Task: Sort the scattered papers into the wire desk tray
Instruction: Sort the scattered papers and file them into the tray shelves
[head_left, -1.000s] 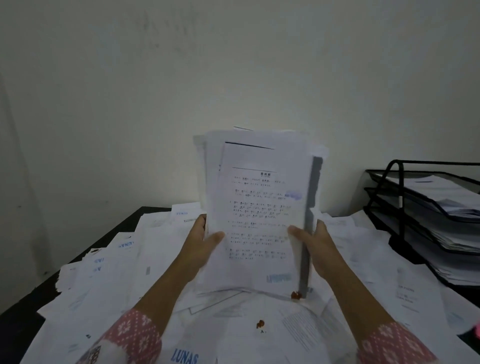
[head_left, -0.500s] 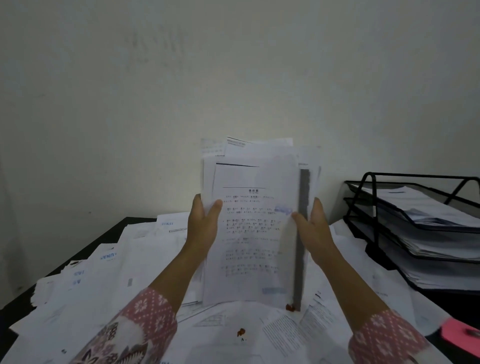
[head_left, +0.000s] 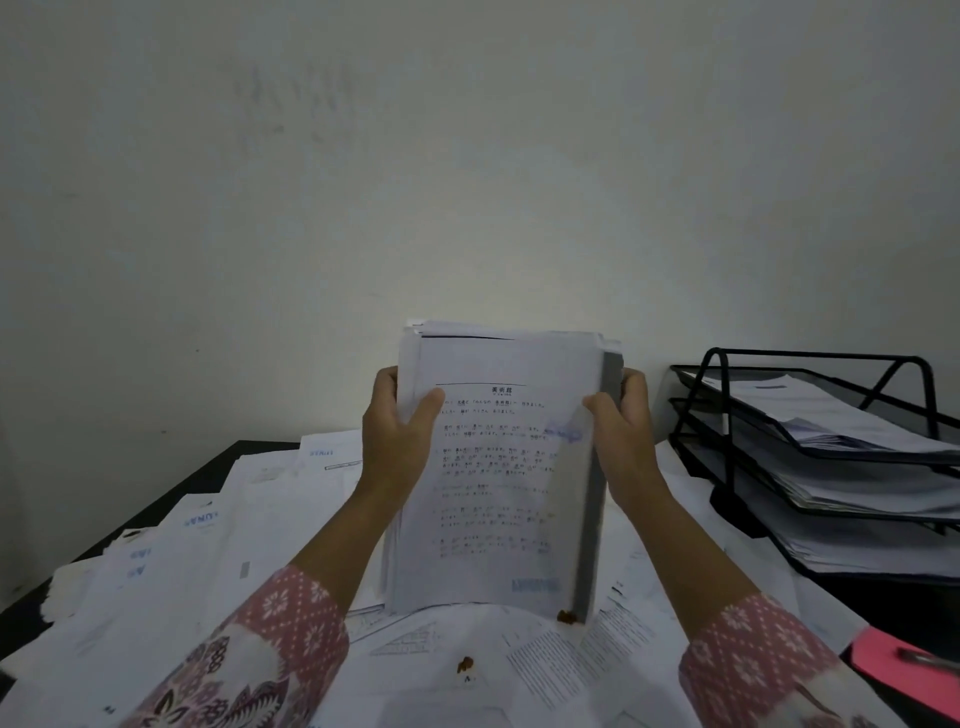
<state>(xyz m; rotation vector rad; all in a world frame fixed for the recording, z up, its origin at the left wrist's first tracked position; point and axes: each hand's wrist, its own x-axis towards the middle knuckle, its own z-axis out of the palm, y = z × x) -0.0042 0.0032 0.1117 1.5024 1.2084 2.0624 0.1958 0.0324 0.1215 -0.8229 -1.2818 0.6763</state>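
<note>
Paper stack (head_left: 498, 467) held upright above desk (head_left: 218, 467) centre; left hand (head_left: 400, 441) and right hand (head_left: 621, 441) pinching side edges, thumbs on front sheet. Likely thick, floppy, slippery; best gripped mid-edges. Wire tray (head_left: 727, 431) at right edge.

left hand (head_left: 397, 441) + right hand (head_left: 621, 441) | grip paper stack (head_left: 498, 478) upright | wire tray (head_left: 810, 457) right

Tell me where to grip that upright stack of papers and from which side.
Grip the stack of papers at its two long side edges, in the upper half, coming in from left and right, as the left hand and right hand do now. It stands on its short bottom edge with uneven sheets, so squeezing both sides probably keeps them from fanning out.
</note>
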